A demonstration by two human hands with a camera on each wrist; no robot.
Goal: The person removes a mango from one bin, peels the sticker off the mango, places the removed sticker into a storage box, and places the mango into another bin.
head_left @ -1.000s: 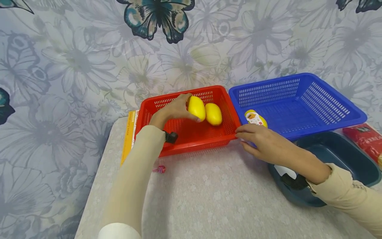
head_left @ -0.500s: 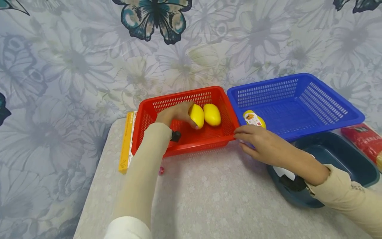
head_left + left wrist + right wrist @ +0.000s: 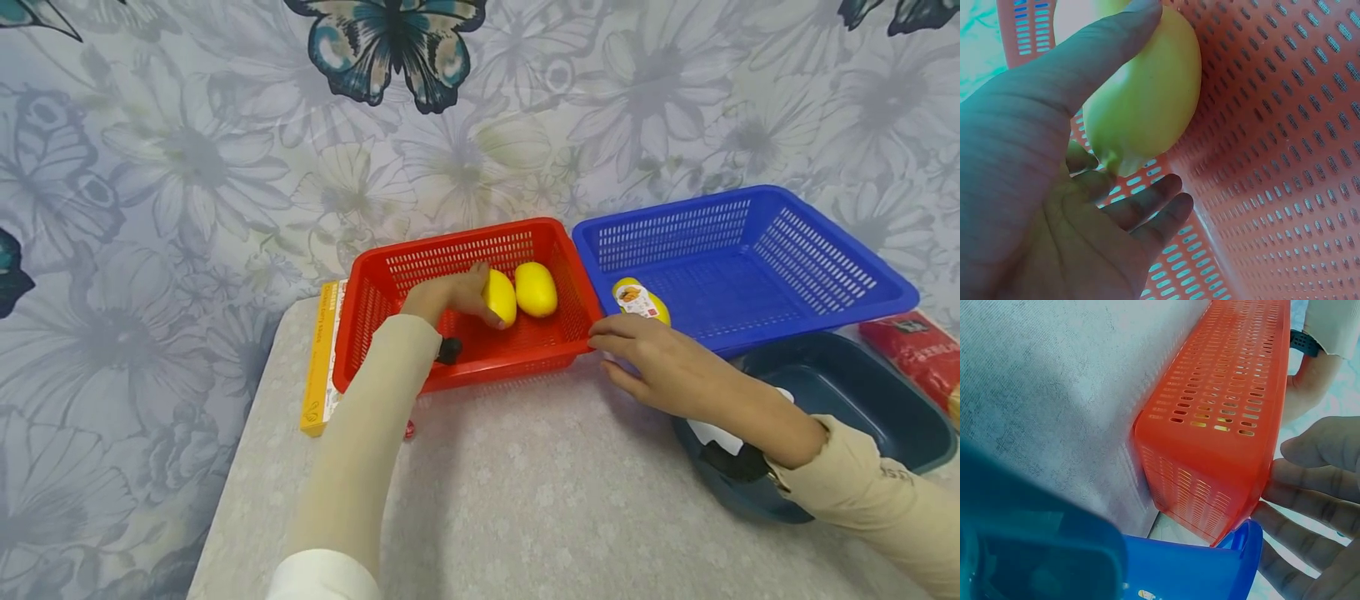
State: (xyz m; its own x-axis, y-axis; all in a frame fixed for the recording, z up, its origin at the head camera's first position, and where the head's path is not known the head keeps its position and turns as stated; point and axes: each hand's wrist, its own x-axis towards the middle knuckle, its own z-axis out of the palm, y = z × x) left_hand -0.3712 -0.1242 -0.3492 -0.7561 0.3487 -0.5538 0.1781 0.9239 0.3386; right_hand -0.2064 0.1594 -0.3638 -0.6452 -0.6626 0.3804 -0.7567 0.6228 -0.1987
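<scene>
My left hand [image 3: 459,298] is down inside the red basket [image 3: 465,367] and holds a yellow mango [image 3: 498,300] between thumb and fingers. Up close in the left wrist view, the thumb lies over the mango [image 3: 1154,94], while two fingers stand off from it, near the basket wall. A second mango [image 3: 536,289] rests in the basket just right of the held one. My right hand [image 3: 656,362] touches the red basket's near right corner with nearly straight fingers. That corner also shows beside the fingers [image 3: 1310,481] in the right wrist view.
On the right stands a blue basket [image 3: 817,225], with a stickered yellow mango [image 3: 641,302] at its left end. A dark teal basin [image 3: 840,379] and a red packet [image 3: 911,346] lie nearer. Left is a yellow-edged box [image 3: 321,358]; a small wrapped candy [image 3: 409,430] lies in front.
The left hand has lowered the mango toward the basket's floor, beside the other mango. The right hand has stayed at the basket corner.
</scene>
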